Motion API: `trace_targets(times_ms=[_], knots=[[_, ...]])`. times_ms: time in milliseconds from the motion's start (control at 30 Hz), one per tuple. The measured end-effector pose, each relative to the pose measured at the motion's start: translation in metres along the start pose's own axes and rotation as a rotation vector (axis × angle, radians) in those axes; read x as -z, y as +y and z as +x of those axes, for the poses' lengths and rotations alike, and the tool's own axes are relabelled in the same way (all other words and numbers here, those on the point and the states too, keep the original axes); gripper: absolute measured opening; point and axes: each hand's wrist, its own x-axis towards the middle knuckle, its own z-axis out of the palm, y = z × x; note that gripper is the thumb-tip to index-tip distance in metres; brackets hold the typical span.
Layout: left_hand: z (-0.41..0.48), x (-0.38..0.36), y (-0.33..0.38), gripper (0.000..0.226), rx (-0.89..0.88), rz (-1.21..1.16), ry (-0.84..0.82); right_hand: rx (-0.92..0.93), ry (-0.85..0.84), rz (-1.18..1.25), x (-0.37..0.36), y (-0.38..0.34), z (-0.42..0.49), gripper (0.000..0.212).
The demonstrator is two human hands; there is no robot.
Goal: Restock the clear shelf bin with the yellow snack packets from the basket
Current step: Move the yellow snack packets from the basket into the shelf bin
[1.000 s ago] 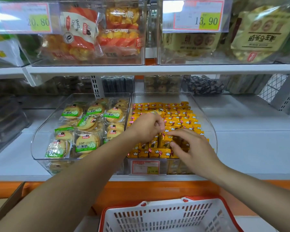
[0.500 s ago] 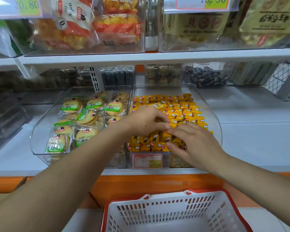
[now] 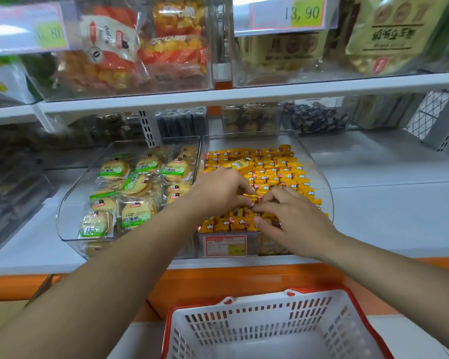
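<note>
Both hands work in the middle of the frame, over the clear shelf bin (image 3: 322, 182). The left hand (image 3: 218, 193) has its fingers curled down and pinches one of the yellow snack packets (image 3: 275, 167) between the thumb and the fingertips. The right hand (image 3: 293, 221) lies just beside it, its fingers bent and their tips on the packets in the front part of the bin; whether it really holds one, I cannot tell. The fingertips of the two hands almost meet. The bin is filled with the yellow packets in close rows, and one packet lies askew on top near the back. A price label (image 3: 224, 245) sits on its front wall. Touching it on the left stands a second clear bin (image 3: 70, 203) with round biscuits (image 3: 138, 182) in clear wrappers with green labels. Both bins stand on a white shelf (image 3: 386, 216) with an orange front edge. At the bottom of the frame is the basket (image 3: 257, 320), white with a red rim. The upper shelf (image 3: 244, 95) carries bins of larger snack bags (image 3: 389, 35) and a tag (image 3: 285, 14) that reads 13,90.
</note>
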Motion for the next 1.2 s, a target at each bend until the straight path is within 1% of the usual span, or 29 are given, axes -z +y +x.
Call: trace_targets(times_ms=[67, 133, 233, 333, 433, 533, 567, 600, 667, 700, 733, 767, 800, 867, 900, 967, 1033, 1100, 1133, 1200], knots=[[0.0, 0.001, 0.001, 0.022, -0.018, -0.039, -0.019, -0.015, 0.048, 0.031, 0.002, -0.001, -0.001, 0.05], [0.0, 0.001, 0.001, 0.018, -0.058, -0.062, -0.013, 0.025, 0.077, -0.01, 0.003, -0.001, -0.003, 0.047], [0.003, -0.001, -0.002, 0.016, -0.058, -0.107, 0.01, 0.045, 0.036, -0.081, 0.001, -0.003, -0.008, 0.048], [0.006, -0.01, -0.005, 0.011, -0.027, -0.137, 0.021, 0.026, -0.013, -0.052, 0.001, -0.002, -0.009, 0.053], [0.007, -0.017, -0.002, 0.012, -0.002, -0.123, -0.023, 0.042, -0.041, -0.052, 0.001, -0.001, -0.006, 0.055], [0.01, -0.002, -0.001, 0.013, 0.019, -0.101, -0.123, 0.032, -0.054, -0.037, 0.001, 0.0, -0.002, 0.055], [0.012, 0.004, -0.001, 0.011, 0.019, -0.088, -0.116, 0.029, -0.053, -0.043, 0.0, 0.0, -0.002, 0.055], [0.014, 0.01, 0.0, 0.009, 0.024, -0.07, -0.048, 0.024, -0.05, -0.043, -0.001, 0.001, -0.001, 0.055], [0.019, 0.015, -0.001, 0.008, 0.078, -0.016, 0.193, -0.001, -0.032, -0.01, -0.001, 0.001, 0.001, 0.053], [0.023, 0.016, -0.003, 0.013, 0.118, 0.035, 0.271, -0.011, -0.023, 0.013, -0.002, 0.003, 0.001, 0.052], [0.026, 0.014, -0.005, 0.026, 0.173, 0.116, 0.266, -0.015, -0.018, 0.035, -0.002, 0.004, 0.002, 0.052], [0.029, 0.011, -0.007, 0.04, 0.231, 0.218, 0.192, -0.018, -0.016, 0.052, -0.002, 0.005, 0.002, 0.053], [0.032, 0.008, -0.01, 0.047, 0.275, 0.315, 0.111, -0.022, -0.013, 0.068, -0.003, 0.006, 0.003, 0.053], [0.035, 0.004, -0.011, 0.047, 0.298, 0.403, 0.054, -0.026, -0.008, 0.095, -0.003, 0.007, 0.004, 0.05], [0.035, 0.005, -0.011, 0.046, 0.297, 0.388, 0.067, -0.024, -0.012, 0.103, -0.003, 0.008, 0.005, 0.046], [0.027, 0.011, -0.008, 0.045, 0.283, 0.308, 0.146, -0.027, -0.032, 0.149, -0.003, 0.01, 0.006, 0.041], [0.01, 0.021, -0.005, 0.051, 0.268, 0.171, 0.221, -0.085, -0.013, 0.303, 0.001, 0.011, 0.008, 0.042], [-0.014, 0.027, -0.001, 0.055, 0.246, 0.028, 0.253, -0.194, 0.12, 0.485, 0.007, 0.012, 0.009, 0.05], [-0.027, 0.027, 0.001, 0.055, 0.226, -0.014, 0.254, -0.237, 0.19, 0.539, 0.012, 0.011, 0.009, 0.055], [-0.051, 0.025, 0.005, 0.054, 0.171, -0.056, 0.236, -0.263, 0.25, 0.626, 0.022, 0.008, 0.01, 0.059]])
